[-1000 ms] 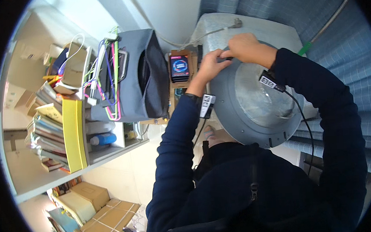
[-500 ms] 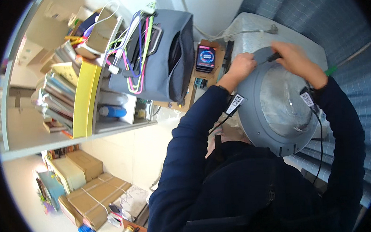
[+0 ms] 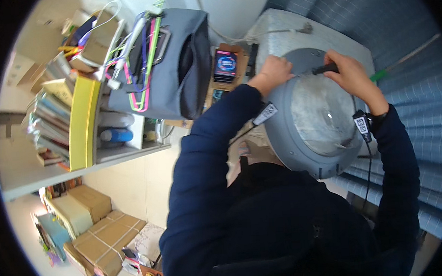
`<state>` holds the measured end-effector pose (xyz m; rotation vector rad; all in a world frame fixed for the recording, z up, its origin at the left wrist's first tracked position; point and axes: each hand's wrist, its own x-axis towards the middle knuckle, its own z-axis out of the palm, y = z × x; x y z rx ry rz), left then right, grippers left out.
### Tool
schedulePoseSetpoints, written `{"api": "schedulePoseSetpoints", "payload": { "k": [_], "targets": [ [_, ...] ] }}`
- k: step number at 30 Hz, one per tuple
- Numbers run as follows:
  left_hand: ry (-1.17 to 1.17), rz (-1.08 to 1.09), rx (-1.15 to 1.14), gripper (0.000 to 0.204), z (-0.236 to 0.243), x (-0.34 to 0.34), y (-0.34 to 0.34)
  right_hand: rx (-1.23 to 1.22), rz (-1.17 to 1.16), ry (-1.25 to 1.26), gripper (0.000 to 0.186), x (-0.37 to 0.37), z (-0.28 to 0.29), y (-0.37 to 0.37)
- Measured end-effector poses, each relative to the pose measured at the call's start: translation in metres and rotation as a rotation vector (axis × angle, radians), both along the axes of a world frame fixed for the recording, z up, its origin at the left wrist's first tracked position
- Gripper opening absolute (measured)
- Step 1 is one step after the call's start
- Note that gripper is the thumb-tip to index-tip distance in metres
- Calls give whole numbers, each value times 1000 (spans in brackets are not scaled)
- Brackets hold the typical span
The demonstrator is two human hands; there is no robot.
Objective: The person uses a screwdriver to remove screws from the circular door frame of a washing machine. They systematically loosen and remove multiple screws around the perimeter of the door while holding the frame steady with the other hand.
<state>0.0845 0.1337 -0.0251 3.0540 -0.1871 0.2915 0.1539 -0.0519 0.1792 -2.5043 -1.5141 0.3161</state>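
A wide grey ring-shaped part, with small holes and slots along its rim, lies on a pale box-like surface. Through its round opening a whitish, film-like covering shows. My right hand grips the black handle of a screwdriver over the far part of the ring. Its thin shaft points left toward my left hand. At the far left rim my left fingers are pinched together near the shaft's tip; whatever lies between them is too small to make out.
Left of the ring, a dark grey fabric bin carries several coloured hangers. A dark box sits in an open carton beside it. Farther left stands a shelf with books. A blue checked curtain hangs on the right.
The whole scene has shifted left and slightly up in view. Relative to the ring, my right hand and the screwdriver are a little farther right, and the handle lies more level.
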Motion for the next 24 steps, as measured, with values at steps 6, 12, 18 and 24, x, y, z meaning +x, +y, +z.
{"api": "schedulePoseSetpoints", "payload": {
  "k": [6, 12, 18, 24],
  "targets": [
    [32, -216, 78, 15, 5, 2, 10, 43, -74, 54, 23, -4, 0, -11],
    [-108, 60, -545, 18, 0, 4, 22, 101, -54, 123, 24, -37, -9, -21],
    [413, 41, -2536, 23, -9, -54, 40, 203, 104, 137, 20, -98, -45, -3],
    [290, 334, -2367, 35, 2, -93, 30, 54, 33, 151, 18, -106, -54, 4]
  ]
}}
